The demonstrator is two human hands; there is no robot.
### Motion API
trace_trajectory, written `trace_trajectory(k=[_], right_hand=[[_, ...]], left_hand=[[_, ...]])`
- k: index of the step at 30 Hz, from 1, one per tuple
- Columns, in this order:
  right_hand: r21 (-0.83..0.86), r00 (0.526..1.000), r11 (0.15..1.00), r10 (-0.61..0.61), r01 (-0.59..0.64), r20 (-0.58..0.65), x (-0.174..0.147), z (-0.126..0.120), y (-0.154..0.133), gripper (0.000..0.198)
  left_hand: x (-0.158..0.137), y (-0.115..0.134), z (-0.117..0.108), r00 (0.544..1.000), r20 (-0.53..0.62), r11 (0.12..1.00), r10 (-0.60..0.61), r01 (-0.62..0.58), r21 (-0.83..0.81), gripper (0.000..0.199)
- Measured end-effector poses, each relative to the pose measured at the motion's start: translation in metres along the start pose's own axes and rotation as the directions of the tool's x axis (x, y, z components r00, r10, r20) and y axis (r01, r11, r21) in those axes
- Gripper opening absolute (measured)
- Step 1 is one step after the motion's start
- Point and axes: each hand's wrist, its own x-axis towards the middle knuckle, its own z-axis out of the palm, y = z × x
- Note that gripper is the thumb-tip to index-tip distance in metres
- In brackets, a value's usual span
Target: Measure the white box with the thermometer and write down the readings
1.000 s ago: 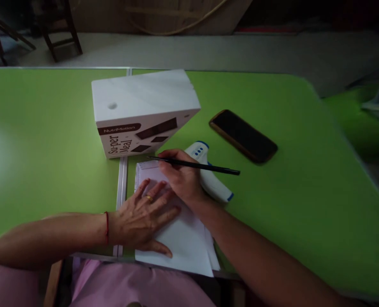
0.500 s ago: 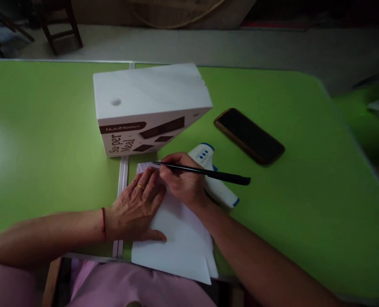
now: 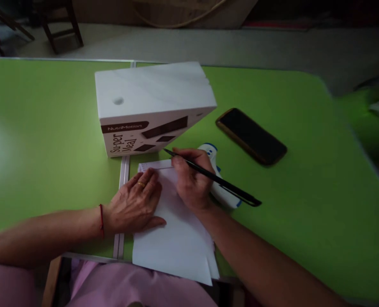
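Note:
My left hand (image 3: 138, 200) lies flat on white sheets of paper (image 3: 173, 238), fingers stretched toward their far edge and thumb out to the side. Small marks show on the paper near those fingertips. A black pen (image 3: 221, 181) is pinched in my right hand (image 3: 194, 179), its tip pointing up and left past the paper's top edge, close to the white box. Under and beyond my right hand sits a white and blue handheld device shaped like an infrared thermometer (image 3: 224, 194), partly covered by the hand and pen.
A white box printed "NutriMotion Super Meal" (image 3: 155, 91) stands just beyond the paper. Right of it lies a dark phone (image 3: 251, 136) in a brown case. Everything rests on a green table (image 3: 320, 192) with a metal seam. A wooden chair (image 3: 61, 27) stands on the floor behind.
My right hand has shifted to the right with the pen, whose tip has moved right and up from the paper's top left. My left hand stays nearly in place on the paper.

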Motion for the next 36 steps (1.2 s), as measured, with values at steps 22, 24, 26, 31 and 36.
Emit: trace_trajectory(k=[22, 24, 26, 31, 36], right_hand=[[0.345, 0.866, 0.933, -0.087, -0.103, 0.492, 0.031, -0.020, 0.009, 0.048], [0.327, 0.931, 0.940, -0.037, -0.091, 0.364, 0.029, -0.024, 0.010, 0.049], [0.304, 0.988, 0.951, 0.008, -0.054, 0.151, 0.025, -0.026, 0.010, 0.043], [0.189, 0.980, 0.966, 0.155, -0.178, 0.128, 0.021, -0.032, 0.017, 0.022], [0.059, 0.970, 0.982, 0.168, -0.181, 0.177, 0.026, -0.036, 0.021, 0.013]], left_hand=[[0.027, 0.017, 0.004, 1.000, 0.005, 1.000, 0.015, -0.016, 0.010, 0.080], [0.032, 0.019, 0.006, 1.000, -0.019, 1.000, 0.020, -0.020, 0.011, 0.081], [0.035, 0.019, 0.008, 0.998, -0.043, 0.999, 0.035, -0.034, 0.022, 0.081], [0.036, 0.018, 0.008, 0.997, -0.053, 0.996, 0.051, -0.046, 0.083, 0.082], [0.039, 0.025, 0.000, 0.999, 0.036, 0.994, 0.010, -0.014, 0.107, 0.081]])
